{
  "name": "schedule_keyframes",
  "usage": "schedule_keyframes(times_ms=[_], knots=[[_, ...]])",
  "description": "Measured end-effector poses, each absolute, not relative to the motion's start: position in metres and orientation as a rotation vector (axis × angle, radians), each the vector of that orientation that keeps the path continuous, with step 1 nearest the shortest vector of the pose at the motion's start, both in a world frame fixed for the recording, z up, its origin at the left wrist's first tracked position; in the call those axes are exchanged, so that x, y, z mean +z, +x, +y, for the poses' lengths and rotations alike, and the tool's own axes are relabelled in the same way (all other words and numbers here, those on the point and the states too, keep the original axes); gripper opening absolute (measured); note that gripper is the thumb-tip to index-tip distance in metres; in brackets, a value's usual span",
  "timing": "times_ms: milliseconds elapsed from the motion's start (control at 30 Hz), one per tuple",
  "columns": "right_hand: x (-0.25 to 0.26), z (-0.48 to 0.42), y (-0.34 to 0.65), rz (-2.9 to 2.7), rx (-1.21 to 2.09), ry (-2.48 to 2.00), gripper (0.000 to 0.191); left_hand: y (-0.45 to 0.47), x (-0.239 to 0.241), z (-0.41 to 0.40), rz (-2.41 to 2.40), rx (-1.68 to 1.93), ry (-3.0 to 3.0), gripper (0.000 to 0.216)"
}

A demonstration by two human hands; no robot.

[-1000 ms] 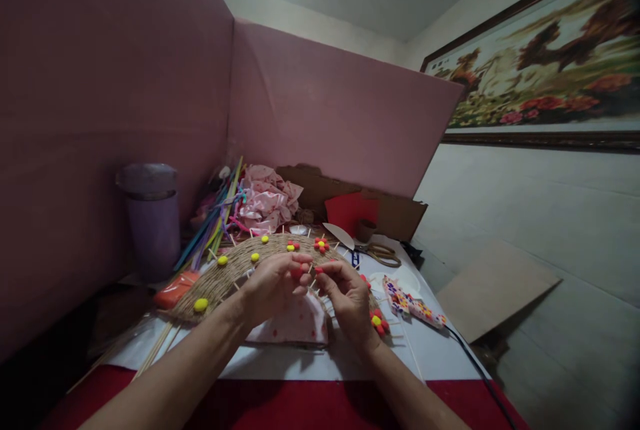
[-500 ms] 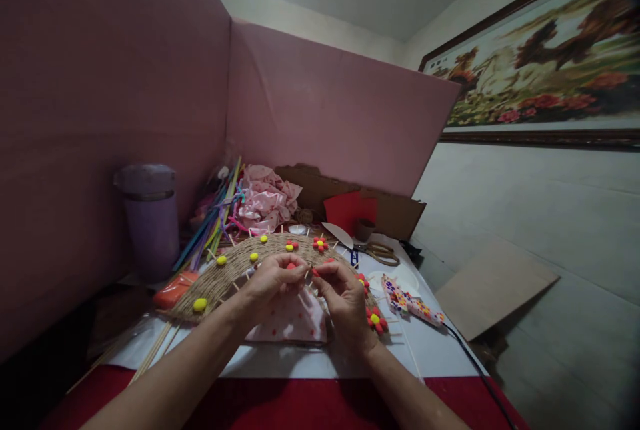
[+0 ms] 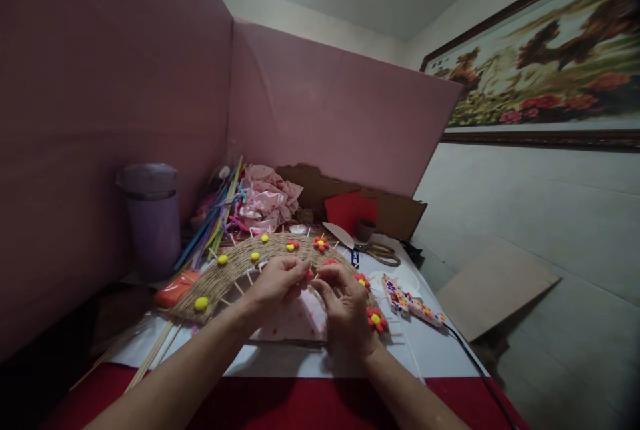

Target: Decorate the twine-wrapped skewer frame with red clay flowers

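My left hand (image 3: 284, 281) is closed, thumb and fingers pinched on a small lump of red clay (image 3: 309, 275). Right beside it, my right hand (image 3: 344, 300) is closed with its fingertips at the lump; what lies between them is too small to make out. Both hands are over the inner edge of an arch woven from brown twine (image 3: 235, 270), with thin sticks poking out along its edges. Yellow clay dots (image 3: 201, 304) sit on its left side. Red flowers with yellow centres (image 3: 377, 320) are on its right. Beneath the hands, a pink-white dotted piece (image 3: 290, 320) is partly hidden.
Scissors (image 3: 383, 255) and a flower-patterned glue gun (image 3: 413, 303) with a black cord lie to the right. A purple tumbler (image 3: 154, 230), colourful pipe cleaners (image 3: 213, 217), an orange packet (image 3: 176, 288) and crumpled pink wrapping (image 3: 270, 198) stand at the left and back.
My fingertips have shifted slightly. A small red bit showed at my right fingertips before; now red clay shows at the left fingertips, between the hands.
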State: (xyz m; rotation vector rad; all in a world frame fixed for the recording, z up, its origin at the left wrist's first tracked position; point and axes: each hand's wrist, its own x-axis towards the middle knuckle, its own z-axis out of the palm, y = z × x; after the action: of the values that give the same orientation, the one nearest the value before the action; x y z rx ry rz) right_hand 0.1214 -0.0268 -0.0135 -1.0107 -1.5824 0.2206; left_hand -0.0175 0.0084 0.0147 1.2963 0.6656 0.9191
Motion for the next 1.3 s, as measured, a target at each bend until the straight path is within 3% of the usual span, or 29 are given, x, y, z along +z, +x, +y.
schedule_keyframes(times_ms=[500, 667, 833, 1067, 1300], knots=[[-0.007, -0.030, 0.121, -1.639, 0.136, -0.931, 0.012, -0.022, 0.005, 0.013, 0.560, 0.790, 1.191, 0.037], [-0.006, -0.031, 0.120, -1.652, 0.128, -0.948, 0.006, -0.020, 0.011, 0.008, 0.611, 0.827, 1.130, 0.041], [-0.006, -0.030, 0.123, -1.573, 0.128, -0.995, 0.003, -0.021, 0.013, 0.012, 0.640, 0.942, 1.104, 0.023], [-0.008, -0.029, 0.124, -1.561, 0.108, -1.032, 0.006, -0.021, 0.013, 0.017, 0.648, 1.034, 1.132, 0.021], [0.014, -0.030, 0.148, -2.122, 0.038, -1.125, 0.009, -0.016, 0.015, 0.015, 0.917, 1.149, 1.227, 0.011]])
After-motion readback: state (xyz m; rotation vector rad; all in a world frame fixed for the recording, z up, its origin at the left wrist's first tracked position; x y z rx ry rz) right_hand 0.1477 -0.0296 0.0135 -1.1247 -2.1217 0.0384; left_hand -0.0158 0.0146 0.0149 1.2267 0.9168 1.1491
